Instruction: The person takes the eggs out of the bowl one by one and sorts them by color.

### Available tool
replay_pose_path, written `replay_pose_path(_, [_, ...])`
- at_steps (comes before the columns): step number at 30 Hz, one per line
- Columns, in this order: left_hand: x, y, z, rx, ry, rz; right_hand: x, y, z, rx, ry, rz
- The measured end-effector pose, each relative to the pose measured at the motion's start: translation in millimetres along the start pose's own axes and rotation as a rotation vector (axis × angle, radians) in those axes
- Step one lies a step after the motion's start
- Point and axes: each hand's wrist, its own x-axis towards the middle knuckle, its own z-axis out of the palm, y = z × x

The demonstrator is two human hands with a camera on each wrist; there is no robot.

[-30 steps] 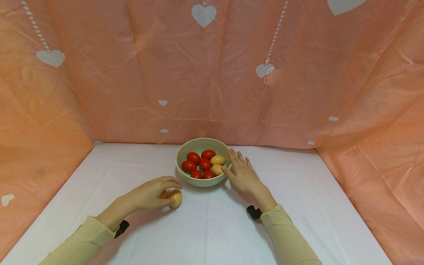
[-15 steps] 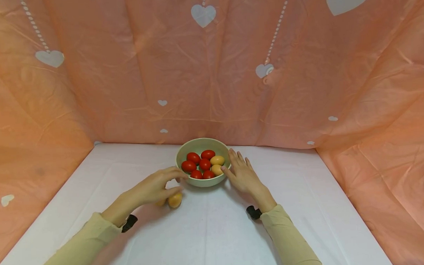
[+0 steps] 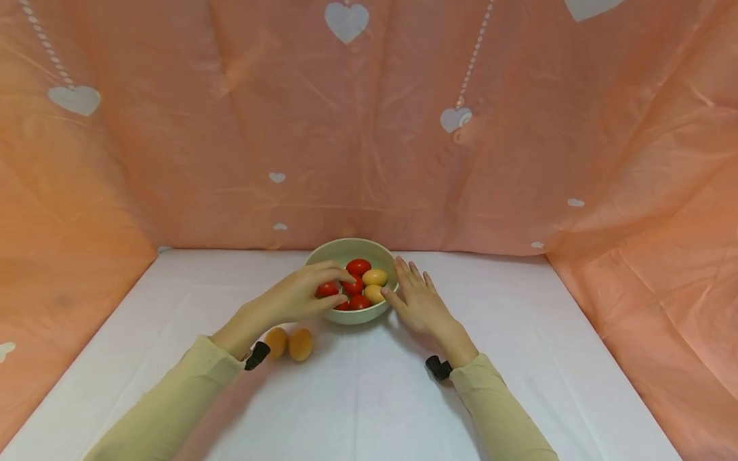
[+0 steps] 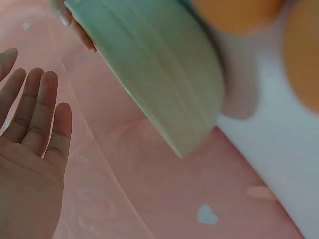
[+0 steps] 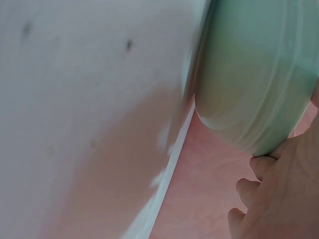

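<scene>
A pale green bowl point(image 3: 355, 318) holds several glossy red egg-shaped pieces point(image 3: 359, 267) and two yellow egg-shaped pieces point(image 3: 375, 277). My left hand point(image 3: 298, 294) reaches over the bowl's left side, fingers loosely bent, hiding part of the contents. In the left wrist view its palm point(image 4: 32, 164) is bare, with nothing between the fingers. My right hand point(image 3: 422, 306) rests against the bowl's right side, fingers fairly straight; the right wrist view shows its fingers point(image 5: 264, 167) at the rim. Two yellow-orange egg-shaped pieces point(image 3: 300, 345) lie on the table below my left wrist.
A white cloth point(image 3: 363, 407) covers the table. Pink-orange curtains point(image 3: 366, 156) with white hearts enclose the back and both sides, the bowl standing close to the back one. A small black device point(image 3: 257, 355) is worn on each wrist.
My left hand has left the two yellow-orange pieces, moving up and right over the bowl with nothing in it. My right hand has stayed at the bowl's side.
</scene>
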Motion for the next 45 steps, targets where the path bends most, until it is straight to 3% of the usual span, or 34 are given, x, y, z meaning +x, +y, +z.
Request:
replay_pose_path(9, [45.9, -13.6, 3.4, 0.102, -0.026, 0.101, 2.2, -0.1, -2.0, 0.008, -0.002, 0.003])
replay_pose_path(20, [75.0, -36.6, 23.5, 0.210, -0.220, -0.026, 1.7, 0.6, -3.0, 0.010, -0.012, 0.011])
replay_pose_path(33, [93.6, -53.7, 38.3, 0.225, -0.316, -0.033, 1.5, 0.5, -1.1, 0.013, -0.012, 0.005])
replay_pose_path(45, [105.1, -60.5, 46.8, 0.267, -0.357, 0.027, 1.1, 0.7, -0.1, 0.007, -0.004, 0.004])
